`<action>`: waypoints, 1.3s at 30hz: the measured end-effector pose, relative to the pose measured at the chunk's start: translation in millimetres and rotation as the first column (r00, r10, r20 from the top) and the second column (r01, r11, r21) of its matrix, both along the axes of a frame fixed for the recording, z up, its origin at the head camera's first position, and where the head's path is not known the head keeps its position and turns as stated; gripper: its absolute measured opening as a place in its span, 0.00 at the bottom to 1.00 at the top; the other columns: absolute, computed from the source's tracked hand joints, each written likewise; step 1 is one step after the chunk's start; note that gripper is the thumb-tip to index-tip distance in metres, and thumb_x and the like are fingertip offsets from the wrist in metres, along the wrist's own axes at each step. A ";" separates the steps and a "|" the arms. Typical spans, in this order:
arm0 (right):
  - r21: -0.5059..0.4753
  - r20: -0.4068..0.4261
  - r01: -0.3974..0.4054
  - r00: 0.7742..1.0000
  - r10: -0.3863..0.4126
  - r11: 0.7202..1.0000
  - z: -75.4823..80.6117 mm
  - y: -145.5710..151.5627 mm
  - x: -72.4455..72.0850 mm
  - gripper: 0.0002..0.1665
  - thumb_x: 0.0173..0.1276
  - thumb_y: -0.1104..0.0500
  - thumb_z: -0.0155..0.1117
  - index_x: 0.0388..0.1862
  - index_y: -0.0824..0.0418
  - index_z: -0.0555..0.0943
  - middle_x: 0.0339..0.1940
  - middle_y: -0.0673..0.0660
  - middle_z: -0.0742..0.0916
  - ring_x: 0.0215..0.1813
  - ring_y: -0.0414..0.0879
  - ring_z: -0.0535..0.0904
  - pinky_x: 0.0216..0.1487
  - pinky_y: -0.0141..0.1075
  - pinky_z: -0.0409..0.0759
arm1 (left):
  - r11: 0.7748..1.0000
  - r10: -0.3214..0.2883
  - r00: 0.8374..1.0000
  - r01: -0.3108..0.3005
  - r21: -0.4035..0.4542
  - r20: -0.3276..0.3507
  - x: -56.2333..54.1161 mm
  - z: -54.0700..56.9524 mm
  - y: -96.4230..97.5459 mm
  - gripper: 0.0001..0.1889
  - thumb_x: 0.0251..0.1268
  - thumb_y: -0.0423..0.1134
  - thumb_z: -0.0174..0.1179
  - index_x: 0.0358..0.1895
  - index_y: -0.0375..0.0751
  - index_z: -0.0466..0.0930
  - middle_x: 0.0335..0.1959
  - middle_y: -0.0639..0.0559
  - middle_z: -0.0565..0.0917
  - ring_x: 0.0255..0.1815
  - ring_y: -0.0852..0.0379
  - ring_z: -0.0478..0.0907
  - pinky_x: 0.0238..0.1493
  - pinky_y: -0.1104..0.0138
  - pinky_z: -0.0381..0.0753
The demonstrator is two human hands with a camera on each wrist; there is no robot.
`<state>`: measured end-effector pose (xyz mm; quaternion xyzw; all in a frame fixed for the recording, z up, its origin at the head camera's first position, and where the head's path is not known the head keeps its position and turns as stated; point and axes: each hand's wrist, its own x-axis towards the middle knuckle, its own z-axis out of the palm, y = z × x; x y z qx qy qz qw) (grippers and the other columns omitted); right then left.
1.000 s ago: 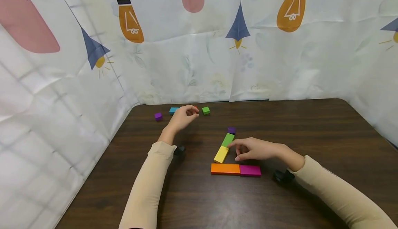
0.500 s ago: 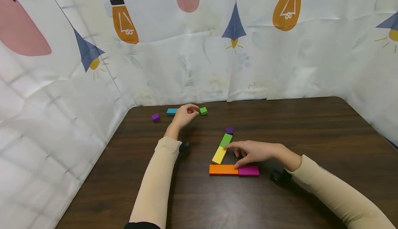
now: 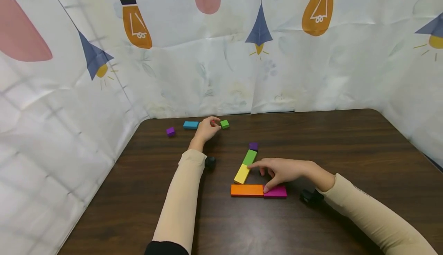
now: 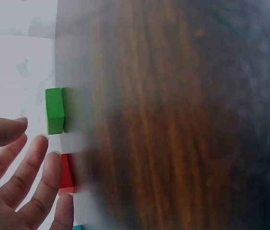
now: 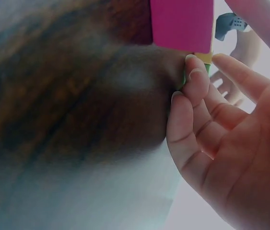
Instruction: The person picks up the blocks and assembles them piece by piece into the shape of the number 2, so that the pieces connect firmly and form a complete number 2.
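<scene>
My left hand (image 3: 207, 128) hovers over the far part of the table, fingers apart and gently bent. A red block (image 4: 66, 172) lies just past its fingertips in the left wrist view, mostly hidden by the hand in the head view. A green cube-like block (image 3: 224, 124) sits right beside it. My right hand (image 3: 284, 169) holds nothing; its index fingertip is at the yellow block (image 3: 242, 174), by the seam with a longer green block (image 3: 249, 157). Its thumb tip overlaps the magenta block (image 3: 277, 192), which stands end to end with an orange block (image 3: 247, 190).
A dark purple cube (image 3: 253, 146) is at the far end of the slanted green and yellow row. Farther back left lie a blue block (image 3: 191, 125) and a purple cube (image 3: 170, 132). A white printed cloth (image 3: 194, 78) hangs behind the dark wooden table (image 3: 328, 139).
My left hand has shifted slightly right, and more of the blue block shows. My right thumb has come down onto the magenta block, while its index finger stays by the yellow one.
</scene>
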<state>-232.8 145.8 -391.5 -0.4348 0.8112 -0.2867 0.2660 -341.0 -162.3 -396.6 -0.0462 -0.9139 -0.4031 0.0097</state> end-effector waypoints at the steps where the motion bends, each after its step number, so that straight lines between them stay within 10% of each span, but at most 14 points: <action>1: 0.001 0.000 0.001 1.000 -0.001 1.000 -0.1 0.4 0.0 0.45 0.66 0.52 0.76 0.78 0.59 0.68 0.46 0.51 0.76 0.36 0.41 0.71 0.39 0.34 0.73 | 1.000 0.004 1.000 -0.004 0.000 0.006 -0.2 -0.4 0.7 0.20 0.75 0.36 0.59 0.66 0.37 0.77 0.52 0.39 0.83 0.52 0.42 0.79 0.56 0.50 0.77; 15: 0.017 0.022 0.018 1.000 -0.019 1.000 1.0 2.3 -0.3 0.45 0.66 0.53 0.77 0.78 0.56 0.68 0.47 0.50 0.76 0.34 0.40 0.71 0.38 0.33 0.73 | 0.997 0.061 0.994 -0.066 0.051 0.091 -6.8 0.4 9.5 0.23 0.75 0.36 0.59 0.70 0.36 0.75 0.43 0.39 0.84 0.44 0.44 0.83 0.49 0.53 0.80; 28: 0.010 0.016 0.025 1.000 -0.026 1.000 -2.4 -0.4 4.5 0.45 0.66 0.52 0.77 0.78 0.57 0.68 0.46 0.49 0.76 0.34 0.38 0.71 0.38 0.32 0.74 | 0.995 0.078 0.984 -0.067 -0.069 0.163 -11.1 0.4 18.3 0.24 0.76 0.38 0.60 0.71 0.38 0.73 0.72 0.36 0.70 0.62 0.37 0.74 0.61 0.48 0.74; 39: 0.014 0.004 0.023 1.000 -0.023 1.000 -0.4 0.6 1.8 0.45 0.66 0.52 0.77 0.78 0.57 0.68 0.45 0.49 0.76 0.34 0.37 0.71 0.38 0.32 0.74 | 0.987 0.114 0.983 -0.096 -0.127 0.145 -15.5 1.7 22.0 0.22 0.75 0.40 0.62 0.68 0.38 0.76 0.67 0.37 0.75 0.60 0.38 0.76 0.59 0.48 0.75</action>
